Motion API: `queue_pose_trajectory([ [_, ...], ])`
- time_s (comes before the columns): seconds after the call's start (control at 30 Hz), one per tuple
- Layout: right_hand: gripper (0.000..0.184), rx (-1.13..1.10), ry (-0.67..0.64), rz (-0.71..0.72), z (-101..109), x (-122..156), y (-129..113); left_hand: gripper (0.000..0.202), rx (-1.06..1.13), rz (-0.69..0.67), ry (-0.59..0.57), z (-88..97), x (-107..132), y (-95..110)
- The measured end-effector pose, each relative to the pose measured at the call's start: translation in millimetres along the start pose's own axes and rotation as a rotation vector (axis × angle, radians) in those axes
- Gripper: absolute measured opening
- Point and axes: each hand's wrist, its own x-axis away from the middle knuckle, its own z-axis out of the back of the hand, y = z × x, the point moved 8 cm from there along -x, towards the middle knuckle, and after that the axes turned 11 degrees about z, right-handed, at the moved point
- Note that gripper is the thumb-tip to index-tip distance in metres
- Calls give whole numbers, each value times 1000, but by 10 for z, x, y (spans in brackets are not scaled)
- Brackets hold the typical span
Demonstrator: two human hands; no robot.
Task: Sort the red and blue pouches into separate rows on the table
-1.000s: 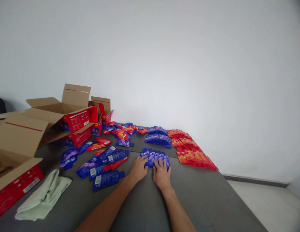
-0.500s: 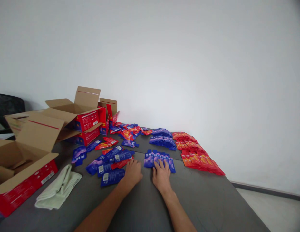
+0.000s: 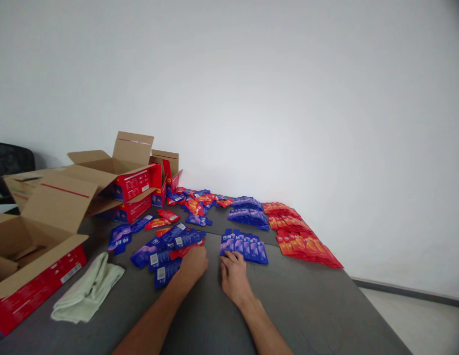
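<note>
My left hand (image 3: 194, 265) is closed, its curled fingertips at the right end of a blue sachet (image 3: 166, 274) with a white barcode label. My own knuckles partly hide that end. Beside it lie more loose blue sachets (image 3: 158, 260) and a red sachet (image 3: 180, 253). My right hand (image 3: 234, 277) rests with bent, slightly parted fingers at the lower left edge of an overlapping row of blue sachets (image 3: 251, 248), which lie face up on the dark table (image 3: 218, 320).
Rows of fanned red sachets (image 3: 306, 246) and fanned blue sachets (image 3: 247, 216) lie farther back. A mixed heap (image 3: 197, 199) sits by the wall. Open cardboard boxes (image 3: 40, 276) stand on the left, near a folded pale cloth (image 3: 87, 291).
My right hand has slid left and toward me, from over the row's middle to its lower left edge. My left hand has moved left and nearer, and the blue sachet by it has tilted slightly.
</note>
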Motion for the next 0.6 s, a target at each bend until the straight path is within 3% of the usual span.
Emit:
queue_pose_trajectory([
  [0.2,35,-10,-4,-5,3,8,12,26,-56,18,-10,5,-6,-188],
  [0.47,38,-16,-42,-15,-40,-1,-24,29,-6,-55,-6,-54,64,100],
  [0.6,37,-30,-25,-11,-10,12,-8,28,-28,-46,13,26,114,21],
])
